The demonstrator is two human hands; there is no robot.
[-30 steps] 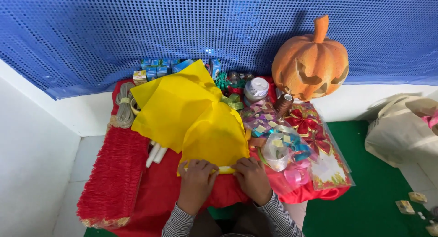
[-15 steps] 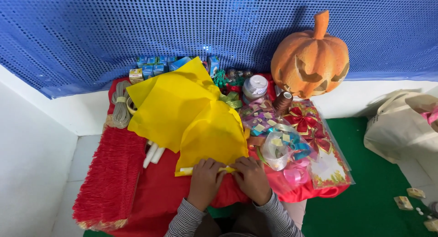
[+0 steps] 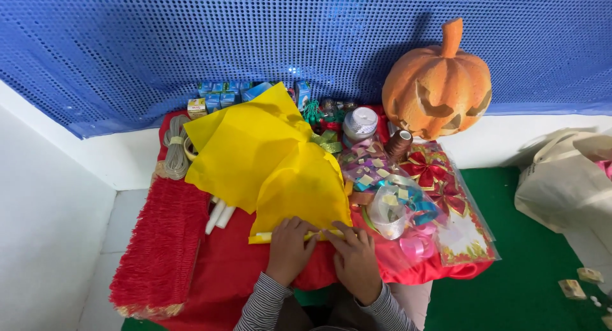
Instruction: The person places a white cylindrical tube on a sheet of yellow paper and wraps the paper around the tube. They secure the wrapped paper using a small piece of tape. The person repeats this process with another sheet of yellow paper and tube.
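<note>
The yellow sheet [image 3: 271, 156] lies spread over the red cloth [image 3: 223, 273] that covers the desk, with its far corner pointing to the blue wall covering [image 3: 191, 44]. Its near edge is folded into a narrow band, and both hands press on this band. The left hand [image 3: 290, 248] lies flat with the fingers [image 3: 299, 228] spread on the fold. The right hand [image 3: 356, 258] is just beside it, also flat, its fingers touching the same edge. Neither hand closes around anything; they only press down on the sheet.

Under the left side of the sheet, some white sticks [image 3: 218, 216] come out. Further left, a red fringe [image 3: 159, 242] hangs from the cloth, and a coil of grey cord [image 3: 173, 149] lies near the sheet's corner. To the right of the sheet is a clear bag of coloured ribbons [image 3: 395, 203] and a flat packet of red bows [image 3: 440, 178]. Behind them stand a brown thread spool [image 3: 399, 145] and a white roll [image 3: 360, 124]. Small boxes [image 3: 213, 96] stand along the wall. An orange carved pumpkin [image 3: 440, 82] sits at the far right corner. A beige bag [image 3: 564, 178] rests on the green floor [image 3: 510, 286].
</note>
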